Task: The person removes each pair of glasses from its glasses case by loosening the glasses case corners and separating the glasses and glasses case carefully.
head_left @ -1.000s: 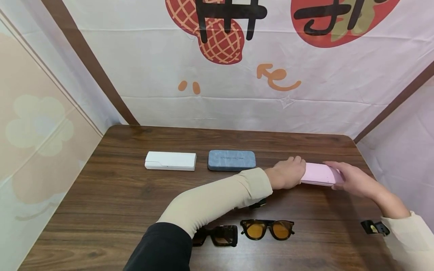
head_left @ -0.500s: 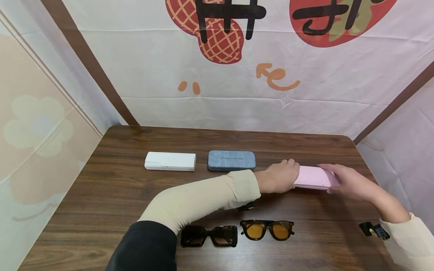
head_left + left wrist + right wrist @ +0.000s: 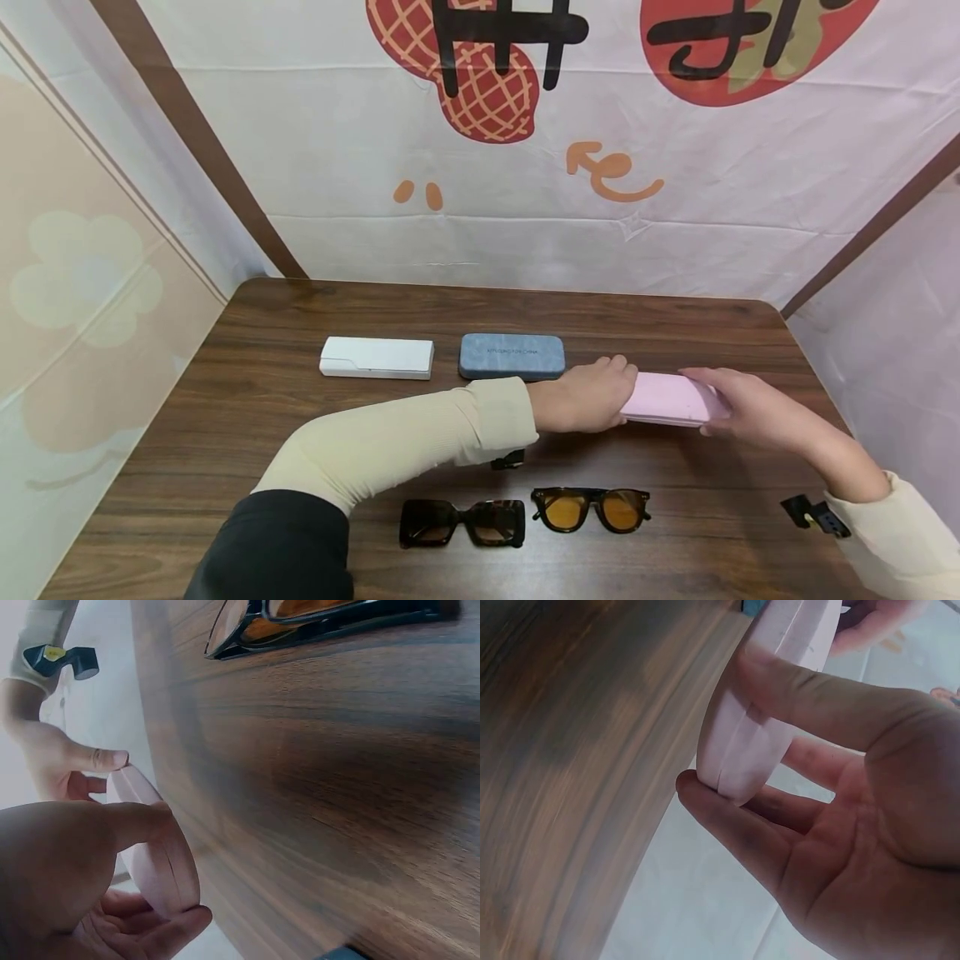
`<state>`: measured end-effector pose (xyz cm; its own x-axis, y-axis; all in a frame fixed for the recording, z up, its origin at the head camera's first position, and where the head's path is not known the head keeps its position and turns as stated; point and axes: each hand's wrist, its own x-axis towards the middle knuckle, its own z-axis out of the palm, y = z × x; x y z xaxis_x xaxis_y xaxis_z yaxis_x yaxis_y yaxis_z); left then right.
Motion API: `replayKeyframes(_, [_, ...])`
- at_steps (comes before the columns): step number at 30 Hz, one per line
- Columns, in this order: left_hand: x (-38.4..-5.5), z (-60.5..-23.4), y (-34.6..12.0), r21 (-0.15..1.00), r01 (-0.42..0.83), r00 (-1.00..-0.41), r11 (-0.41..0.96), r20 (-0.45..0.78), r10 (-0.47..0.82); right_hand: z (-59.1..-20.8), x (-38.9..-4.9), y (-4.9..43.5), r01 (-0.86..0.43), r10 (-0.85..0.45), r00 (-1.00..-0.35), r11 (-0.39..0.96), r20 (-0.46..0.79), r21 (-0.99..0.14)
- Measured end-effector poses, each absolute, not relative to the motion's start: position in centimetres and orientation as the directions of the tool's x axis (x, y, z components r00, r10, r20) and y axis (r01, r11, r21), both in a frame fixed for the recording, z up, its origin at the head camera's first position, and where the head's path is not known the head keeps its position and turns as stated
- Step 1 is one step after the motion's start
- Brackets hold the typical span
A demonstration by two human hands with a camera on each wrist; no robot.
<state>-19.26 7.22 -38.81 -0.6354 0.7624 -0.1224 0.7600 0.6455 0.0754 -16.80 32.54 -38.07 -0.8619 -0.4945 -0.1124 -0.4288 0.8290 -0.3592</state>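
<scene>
A closed pink glasses case (image 3: 671, 398) is held between both hands at the right of the table, right of the blue case. My left hand (image 3: 588, 395) grips its left end, and my right hand (image 3: 757, 408) grips its right end. In the left wrist view the thumb lies on the near side of the pink case (image 3: 161, 859), with fingers under its end. The right wrist view has the thumb pressed along the seam of the pink case (image 3: 754, 720) and a finger at its tip. Whether the case touches the table is hard to tell.
At the back stand a white glasses case (image 3: 377, 358) and a blue glasses case (image 3: 512, 357), close to the left hand. Nearer lie dark sunglasses (image 3: 462, 525) and orange-lensed sunglasses (image 3: 591, 510) on the wooden table (image 3: 225, 467). A fabric backdrop (image 3: 337, 167) rises behind.
Both hands have carried the pink case to the left and slightly nearer, toward the blue case. The left forearm has shifted left, uncovering the whole of the dark sunglasses.
</scene>
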Motion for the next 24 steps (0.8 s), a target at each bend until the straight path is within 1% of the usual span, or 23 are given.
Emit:
replayKeyframes(11, [-19.1, -38.6, 4.6, 0.167, 0.733, -0.643, 0.659, -0.146, 0.752, -37.9, -16.6, 30.5, -0.447, -0.518, -0.849, 0.809, -0.104, -0.381])
replayKeyframes(18, [-19.0, -38.5, 2.9, 0.203, 0.727, -0.64, 0.656, -0.147, 0.754, -38.2, -16.8, 29.1, -0.446, -0.528, -0.839, 0.807, -0.131, -0.388])
replayKeyframes(24, [-19.1, -38.4, 1.1, 0.268, 0.707, -0.645, 0.654, -0.135, 0.752, -38.4, -17.0, 27.5, -0.442, -0.525, -0.84, 0.81, -0.14, -0.386])
